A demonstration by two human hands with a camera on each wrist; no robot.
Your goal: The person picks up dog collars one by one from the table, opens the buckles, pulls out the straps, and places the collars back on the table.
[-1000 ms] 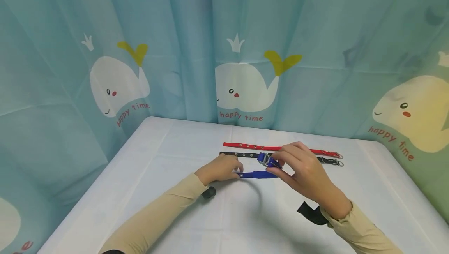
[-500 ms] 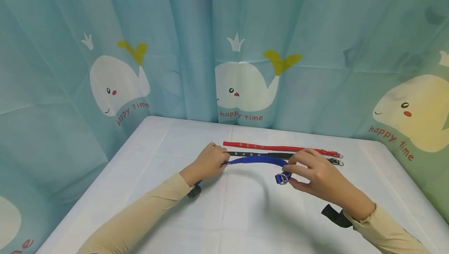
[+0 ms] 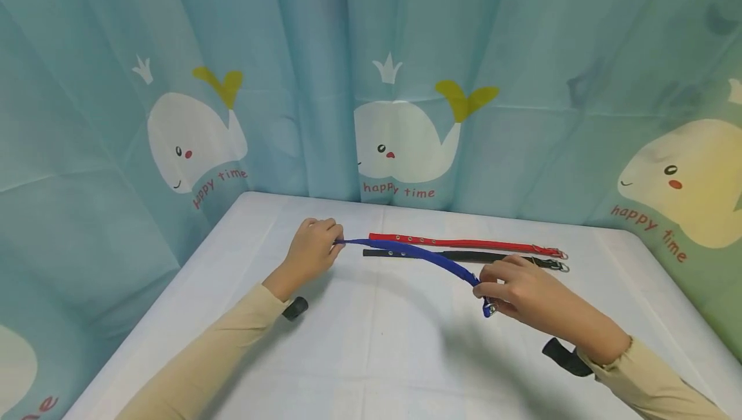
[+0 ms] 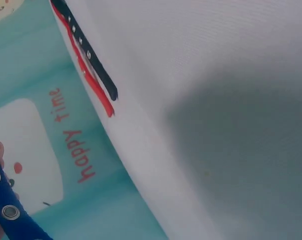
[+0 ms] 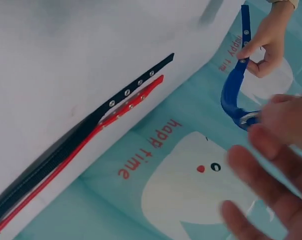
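A blue collar (image 3: 426, 255) with metal eyelets and a buckle is stretched between both hands above the table, sagging toward the right. My left hand (image 3: 313, 249) pinches its eyelet end; in the left wrist view the thumb lies against the blue strap (image 4: 10, 212). At the other end my right hand (image 3: 522, 288) pinches the strap beside the buckle (image 3: 490, 308), which hangs below the fingers. The right wrist view shows the blue collar (image 5: 233, 92) curving between the hands, with the right hand's other fingers (image 5: 271, 175) spread apart.
Behind the blue collar, a red collar (image 3: 464, 243) and a black collar (image 3: 481, 257) lie side by side on the white table (image 3: 371, 355). Their buckles point right. A blue curtain (image 3: 313, 85) with whale prints hangs along the table's back edge.
The blue collar has been raised and straightened out. My left hand has moved left and away with its eyelet end, while my right hand has shifted right with the buckle end.
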